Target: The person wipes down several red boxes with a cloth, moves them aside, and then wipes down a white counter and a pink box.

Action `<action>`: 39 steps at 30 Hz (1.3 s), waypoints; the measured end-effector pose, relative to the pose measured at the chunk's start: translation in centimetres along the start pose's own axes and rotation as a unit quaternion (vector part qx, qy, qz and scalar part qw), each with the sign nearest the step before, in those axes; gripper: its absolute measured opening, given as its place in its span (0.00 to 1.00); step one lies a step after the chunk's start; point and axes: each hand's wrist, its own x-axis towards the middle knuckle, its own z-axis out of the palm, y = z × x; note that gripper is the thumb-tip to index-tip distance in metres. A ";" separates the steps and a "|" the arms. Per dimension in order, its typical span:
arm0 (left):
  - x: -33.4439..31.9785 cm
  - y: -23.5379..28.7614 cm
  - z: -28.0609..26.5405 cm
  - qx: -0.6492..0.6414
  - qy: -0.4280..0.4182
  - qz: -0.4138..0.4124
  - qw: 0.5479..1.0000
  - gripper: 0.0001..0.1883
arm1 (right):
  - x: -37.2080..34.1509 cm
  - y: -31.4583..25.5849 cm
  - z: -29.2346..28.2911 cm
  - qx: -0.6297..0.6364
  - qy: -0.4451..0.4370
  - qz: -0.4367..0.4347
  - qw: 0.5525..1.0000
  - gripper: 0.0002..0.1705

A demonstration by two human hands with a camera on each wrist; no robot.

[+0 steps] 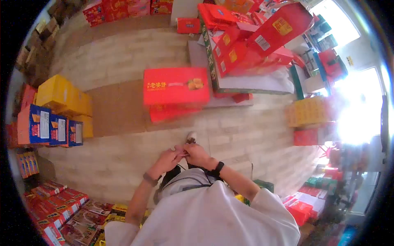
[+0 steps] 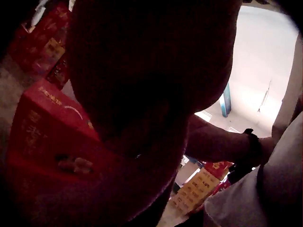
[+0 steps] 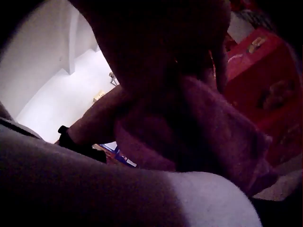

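Both hands meet in front of the waist in the head view. My left hand [image 1: 166,160] and my right hand [image 1: 198,156] hold a small pinkish cloth [image 1: 180,150] between them. In the right wrist view the cloth [image 3: 227,127] hangs in loose folds below the dark shape of the right hand [image 3: 165,42]. The left hand [image 2: 151,61] fills much of the left wrist view in deep shadow, hiding its fingers. Beyond the hands, a red gift box [image 1: 176,88] with pastries pictured on it sits atop another red box, apart from both hands.
Yellow cartons [image 1: 61,94] and blue boxes [image 1: 35,125] are stacked at left. A low display platform [image 1: 254,87] carries red boxes and bags at upper right. Packaged goods [image 1: 61,205] lie low at left, near the body. Pale wood-look floor [image 1: 123,164] shows between them.
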 end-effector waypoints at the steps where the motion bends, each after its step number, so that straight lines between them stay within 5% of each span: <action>1: 0.6 0.3 -0.3 0.003 -0.003 -0.004 1.000 0.16 | 0.2 0.6 -0.7 0.006 0.000 -0.002 1.000 0.08; 7: 5.7 2.4 -3.0 -0.014 -0.097 -0.103 0.990 0.18 | 2.9 7.3 -4.4 -0.073 -0.001 -0.012 0.997 0.08; 10: 8.4 3.2 -5.1 -0.002 -0.081 -0.139 0.987 0.10 | 4.8 8.7 -8.1 -0.041 0.040 0.038 0.998 0.08; 13: 10.5 3.0 -8.4 0.215 0.046 -0.161 0.962 0.11 | 7.3 6.2 -14.6 0.010 0.003 0.024 1.000 0.08; 14: 11.5 2.9 -10.3 0.247 0.087 -0.145 0.954 0.14 | 8.6 4.8 -16.8 -0.005 0.056 -0.045 0.997 0.09; 15: 13.0 2.5 -11.9 0.240 0.169 -0.131 0.947 0.14 | 10.0 3.7 -18.9 -0.022 0.110 -0.114 0.987 0.11; 17: 15.6 0.6 -15.5 0.163 0.293 -0.115 0.935 0.12 | 14.3 2.6 -23.5 -0.116 0.052 -0.068 0.990 0.12; 18: 16.7 -0.5 -17.3 0.093 0.332 -0.114 0.932 0.11 | 16.1 1.8 -26.1 -0.119 0.118 -0.102 0.981 0.12; 20: 21.2 4.1 -24.0 0.241 0.373 -0.105 0.890 0.10 | 18.6 -0.5 -30.6 -0.107 0.239 -0.142 0.955 0.14; 23: 25.4 7.1 -30.9 0.239 0.418 -0.128 0.867 0.09 | 21.1 -3.4 -35.9 -0.109 0.352 -0.192 0.910 0.18; 25: 26.7 8.0 -33.9 0.277 0.505 0.102 0.811 0.08 | 21.8 -4.1 -37.4 -0.127 0.408 -0.231 0.874 0.18; 27: 26.5 7.8 -35.3 0.242 0.499 0.122 0.823 0.08 | 22.1 -4.4 -37.6 -0.131 0.430 -0.219 0.866 0.14; 29: 25.1 7.5 -35.7 0.257 0.385 0.019 0.886 0.10 | 22.1 -3.3 -36.1 -0.138 0.408 -0.161 0.888 0.15; 34: 23.1 -0.2 -32.2 0.346 0.182 0.025 0.920 0.12 | 23.0 4.4 -27.3 -0.199 0.289 -0.019 0.936 0.14; 36: 22.6 -4.8 -28.8 0.297 0.029 -0.114 0.948 0.16 | 22.9 7.0 -23.0 -0.147 0.221 -0.030 0.964 0.14; 38: 20.6 -10.9 -25.0 0.429 -0.014 0.081 0.899 0.18 | 22.3 12.4 -16.9 -0.251 0.236 -0.065 0.937 0.20; 39: 20.1 -12.5 -23.4 0.426 -0.018 0.083 0.901 0.18 | 21.4 14.0 -14.5 -0.250 0.234 -0.059 0.938 0.20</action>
